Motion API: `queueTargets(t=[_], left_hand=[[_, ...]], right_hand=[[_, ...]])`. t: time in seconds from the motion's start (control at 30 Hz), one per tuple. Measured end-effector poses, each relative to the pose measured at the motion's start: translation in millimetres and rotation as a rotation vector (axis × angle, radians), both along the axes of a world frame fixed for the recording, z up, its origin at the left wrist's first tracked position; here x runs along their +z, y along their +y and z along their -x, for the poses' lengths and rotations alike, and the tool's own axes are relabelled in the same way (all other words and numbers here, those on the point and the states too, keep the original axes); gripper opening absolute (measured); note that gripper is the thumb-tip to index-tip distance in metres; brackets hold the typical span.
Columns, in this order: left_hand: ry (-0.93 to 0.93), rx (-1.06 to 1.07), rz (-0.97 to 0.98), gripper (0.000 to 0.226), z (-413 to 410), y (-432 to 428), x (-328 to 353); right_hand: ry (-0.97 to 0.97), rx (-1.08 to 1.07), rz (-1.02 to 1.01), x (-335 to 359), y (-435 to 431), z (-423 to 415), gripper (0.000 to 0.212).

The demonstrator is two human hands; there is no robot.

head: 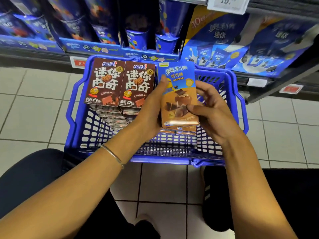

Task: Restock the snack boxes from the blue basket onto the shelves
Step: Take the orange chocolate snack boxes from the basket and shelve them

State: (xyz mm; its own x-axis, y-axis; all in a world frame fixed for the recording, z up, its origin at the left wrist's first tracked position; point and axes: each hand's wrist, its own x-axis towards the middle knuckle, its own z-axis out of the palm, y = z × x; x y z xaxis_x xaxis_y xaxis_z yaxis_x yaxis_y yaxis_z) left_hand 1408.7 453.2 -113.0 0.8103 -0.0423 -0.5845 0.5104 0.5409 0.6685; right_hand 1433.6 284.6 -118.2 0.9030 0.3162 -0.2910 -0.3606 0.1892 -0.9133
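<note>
A blue plastic basket stands on the tiled floor in front of me. Inside it, two stacks of brown cookie boxes fill the left half. On the right lies a lower stack of blue-and-orange snack boxes. Both hands hold one blue-and-orange box above that stack. My left hand grips its left edge, thumb up along the side. My right hand grips its right edge, thumb across the front.
Low shelves run along the back, full of blue snack packs and cups, with larger blue bags on the right. Price tags hang on the shelf rail. My knees and shoes sit close to the basket's near rim.
</note>
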Motion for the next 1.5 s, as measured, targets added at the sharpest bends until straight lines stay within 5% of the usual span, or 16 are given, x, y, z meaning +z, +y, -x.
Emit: queueTargets(t=[0.17, 0.3, 0.4, 0.63, 0.8, 1.0, 1.2, 1.37, 1.5], left_hand=[[-0.035, 0.058, -0.090, 0.049, -1.3, 8.4, 6.9], [-0.082, 0.094, 0.002, 0.047, -0.2, 10.5, 16.2], [-0.103, 0.113, 0.042, 0.046, 1.7, 9.0, 19.6], [-0.135, 0.104, 0.082, 0.044, 0.1, 7.2, 24.3], [-0.110, 0.082, 0.007, 0.050, -4.6, 7.9, 20.3], [-0.109, 0.064, -0.026, 0.054, -5.6, 8.2, 19.0], [-0.141, 0.087, 0.037, 0.067, -5.3, 11.3, 15.8], [-0.112, 0.112, -0.074, 0.066, -11.2, 13.3, 14.6], [-0.134, 0.096, -0.168, 0.064, -12.7, 15.5, 16.9]], right_hand=[[0.068, -0.037, 0.000, -9.7, -0.4, -15.9, 0.045], [0.273, -0.191, 0.563, -53.4, 1.6, -35.8, 0.024], [0.303, -0.149, 0.809, -95.0, -3.1, -39.8, 0.036], [0.255, 0.063, 0.927, -133.7, 1.4, -37.7, 0.015], [0.135, 0.119, 1.281, -143.6, -1.1, -46.6, 0.069], [-0.015, 0.185, 1.393, -141.9, -0.3, -43.1, 0.047], [-0.113, 0.006, 1.272, -98.8, 0.6, -42.6, 0.054], [0.032, -0.309, 0.618, -45.4, 6.8, -30.3, 0.045], [-0.144, -0.341, 0.481, -19.9, 7.4, -20.4, 0.052]])
